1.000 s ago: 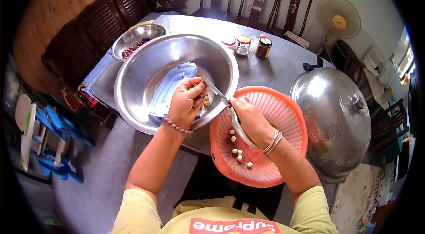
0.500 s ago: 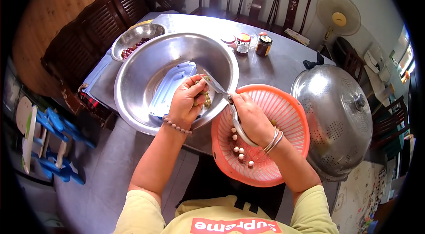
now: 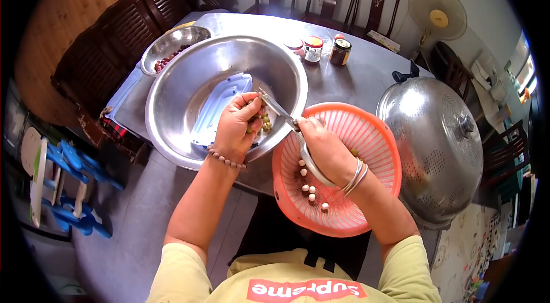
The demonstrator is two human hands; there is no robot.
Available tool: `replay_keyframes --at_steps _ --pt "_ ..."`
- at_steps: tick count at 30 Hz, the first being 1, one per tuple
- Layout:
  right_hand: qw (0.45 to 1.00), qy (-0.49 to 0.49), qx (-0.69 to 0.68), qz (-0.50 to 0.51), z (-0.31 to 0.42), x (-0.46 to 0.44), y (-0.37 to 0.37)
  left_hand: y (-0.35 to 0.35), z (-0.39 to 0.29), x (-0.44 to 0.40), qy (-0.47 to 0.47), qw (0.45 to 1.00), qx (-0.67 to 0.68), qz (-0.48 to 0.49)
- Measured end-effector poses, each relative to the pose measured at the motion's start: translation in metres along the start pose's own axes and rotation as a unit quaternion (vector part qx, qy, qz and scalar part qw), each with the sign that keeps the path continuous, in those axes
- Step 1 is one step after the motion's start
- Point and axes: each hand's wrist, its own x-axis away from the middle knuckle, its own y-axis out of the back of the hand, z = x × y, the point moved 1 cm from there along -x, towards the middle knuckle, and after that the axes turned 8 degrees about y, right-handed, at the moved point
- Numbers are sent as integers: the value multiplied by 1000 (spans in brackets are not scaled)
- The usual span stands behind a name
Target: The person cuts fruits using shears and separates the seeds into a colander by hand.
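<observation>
My scissors (image 3: 280, 110) are over the steel basin (image 3: 166, 111), right hand (image 3: 325, 148) wrapped round the handles, tips at my left hand (image 3: 235, 124), so one slip could nick me. That one's curled round greenish fruit (image 3: 266, 124), which might drop if it slackens.

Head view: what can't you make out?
Head view: how many green pieces the left hand holds; its grip hides them.
Head view: part of the scissor handles; the right hand covers it.
Head view: near side of the metal bowl; large basin blocks it.
Head view: text on the dark jar; too small.
</observation>
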Motion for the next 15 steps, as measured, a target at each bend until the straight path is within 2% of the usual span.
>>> replay_keyframes --at_steps 11,13,15 --pt "999 32 -38 -5 -4 -3 1 -6 -5 0 3 1000 24 0" --pt "1000 -11 2 -9 2 -2 9 -7 -6 -1 4 1000 24 10" --pt "1000 -11 -2 -13 3 -2 9 -6 -5 0 6 999 25 19"
